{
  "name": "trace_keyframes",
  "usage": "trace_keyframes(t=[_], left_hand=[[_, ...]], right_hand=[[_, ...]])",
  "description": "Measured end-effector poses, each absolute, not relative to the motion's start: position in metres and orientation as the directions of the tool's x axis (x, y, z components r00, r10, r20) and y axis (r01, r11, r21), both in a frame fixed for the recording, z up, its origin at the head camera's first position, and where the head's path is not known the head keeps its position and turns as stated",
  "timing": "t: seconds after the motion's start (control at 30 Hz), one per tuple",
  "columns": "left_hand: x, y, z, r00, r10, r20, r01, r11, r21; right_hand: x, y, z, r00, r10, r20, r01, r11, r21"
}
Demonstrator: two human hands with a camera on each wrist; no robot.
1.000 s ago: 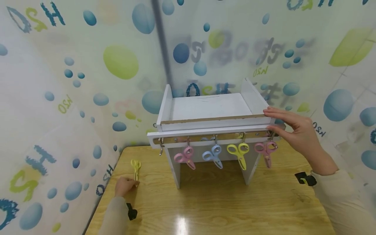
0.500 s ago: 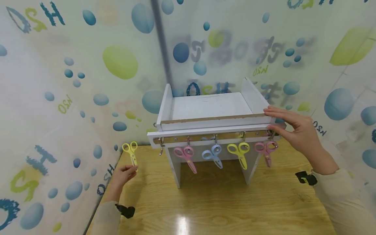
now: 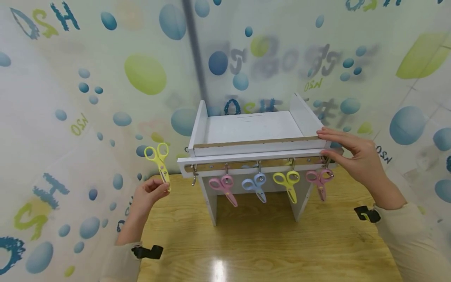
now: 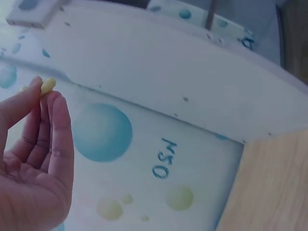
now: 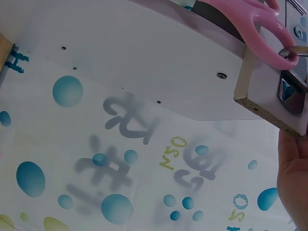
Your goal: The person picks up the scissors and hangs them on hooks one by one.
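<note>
My left hand (image 3: pixel 145 199) pinches yellow scissors (image 3: pixel 163 169) near the blade end, handle loops upward, left of a white shelf (image 3: pixel 253 127). In the left wrist view, a bit of the yellow scissors (image 4: pixel 48 85) shows between thumb and fingers. At the shelf's right front corner my right hand (image 3: pixel 361 158) grips, fingers over the side board and thumb at the hook rail (image 3: pixel 239 166). From the rail's hooks hang pink scissors (image 3: pixel 225 188), blue scissors (image 3: pixel 258 188), another yellow pair (image 3: pixel 289 188) and a second pink pair (image 3: pixel 320 182), seen close in the right wrist view.
A metal hook (image 3: pixel 193 176) sits at the rail's left end, nearest my left hand. The shelf stands on two side panels on a wooden table (image 3: pixel 246 250). Patterned sheeting (image 3: pixel 105 117) closes in the back and both sides.
My left hand has lifted the yellow scissors off the table and raised them to about the rail's height. The hanging left pink scissors have swung slightly. My right hand has stayed in place.
</note>
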State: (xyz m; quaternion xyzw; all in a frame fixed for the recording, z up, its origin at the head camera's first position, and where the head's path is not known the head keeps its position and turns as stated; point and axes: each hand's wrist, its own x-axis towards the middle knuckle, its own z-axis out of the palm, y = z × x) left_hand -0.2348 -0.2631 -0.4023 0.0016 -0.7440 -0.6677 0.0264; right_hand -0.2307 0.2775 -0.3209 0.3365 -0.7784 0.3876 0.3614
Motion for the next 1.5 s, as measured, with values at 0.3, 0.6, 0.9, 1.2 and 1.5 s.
trace_keyframes(t=[0.3,0.6,0.9,1.2,1.5], left_hand=[[-0.213,-0.256,-0.388,-0.904,0.284,0.321,0.356,0.082,0.931],[-0.205,-0.242,-0.392,-0.759,0.51,0.403,0.482,0.025,0.876],[-0.205,-0.226,-0.406,-0.778,0.528,0.339,0.498,0.19,0.846],[-0.207,-0.218,-0.422,-0.843,0.47,0.26,0.438,0.321,0.84],[-0.211,-0.216,-0.439,-0.889,0.39,0.242,0.4,0.398,0.826]], right_hand=[[-0.23,0.279,-0.321,-0.521,-0.237,0.82,-0.794,0.488,-0.363],[-0.23,0.28,-0.32,-0.524,-0.237,0.818,-0.796,0.479,-0.37],[-0.23,0.28,-0.32,-0.518,-0.241,0.821,-0.805,0.462,-0.373],[-0.231,0.28,-0.321,-0.517,-0.243,0.82,-0.807,0.458,-0.373],[-0.231,0.28,-0.324,-0.528,-0.239,0.815,-0.798,0.467,-0.381]])
